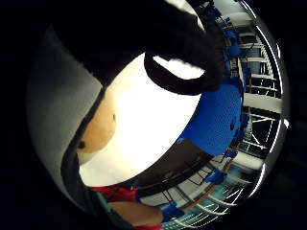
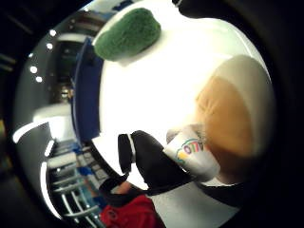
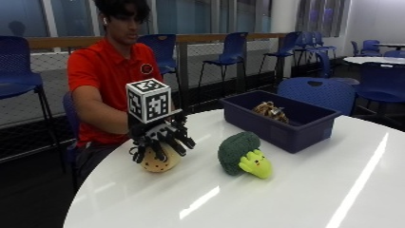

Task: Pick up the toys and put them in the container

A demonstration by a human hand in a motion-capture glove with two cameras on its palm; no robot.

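Curling down over a tan round plush toy, the gloved right hand has its fingers spread and bent around the toy's top. Toy sits on the white table, directly under the palm. Cannot tell from the outside view whether the fingers actually close on it or just touch; the thumb side palm view shows the tan toy filling the area beside a black-gloved finger, with a white sewn tag with coloured letters lying against that finger. Little finger side palm view shows the same tan toy close to the palm, against the bright table top.

Just beside the fingers, on the side away from the person, lies a green broccoli plush with a yellow-green face, on its side on the table, apart from the hand. It shows as a green lump in the thumb side palm view too.

Farther out past the broccoli, a dark blue rectangular container stands on the table. One brown striped plush lies inside it, near the end closer to the person.

Person in a red shirt sits behind the hand, forearm reaching over the table edge. Blue chairs stand well behind the table.
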